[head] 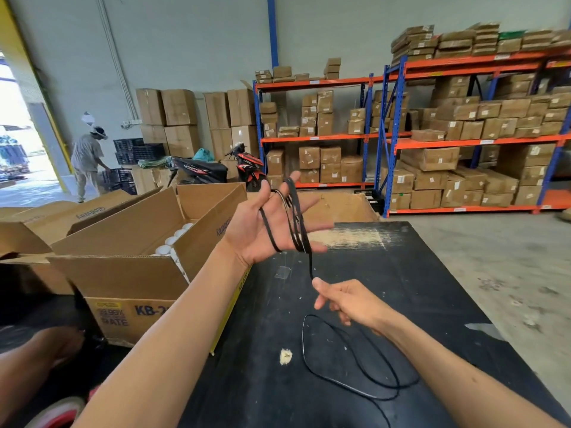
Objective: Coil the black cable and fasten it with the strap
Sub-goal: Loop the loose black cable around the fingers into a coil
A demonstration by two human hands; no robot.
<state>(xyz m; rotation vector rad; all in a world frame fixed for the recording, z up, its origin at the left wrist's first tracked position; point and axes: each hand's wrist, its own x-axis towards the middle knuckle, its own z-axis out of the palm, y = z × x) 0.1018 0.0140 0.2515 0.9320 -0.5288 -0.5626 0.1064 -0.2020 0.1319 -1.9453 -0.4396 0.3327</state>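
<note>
Left hand (272,223): we hold it up, palm open and fingers spread, so it serves as the former; it is not clenched, the turns simply hang around it.
Black cable (298,225): several turns run from the fingers down across the palm to the heel of the hand, kept apart by the spread so they do not tangle.
Right hand (346,301): below the left palm, our grip pinches the cable between thumb and forefinger, feeding the next turn upward under light tension.
Slack: from the pinch the rest drops to the black tabletop (401,273) and lies just beneath our right wrist in a loose loop (355,366), free to be drawn up.
Strap: we cannot tell where it is.
Stage: we judge the coiling to be partway, fastening not yet begun.
</note>
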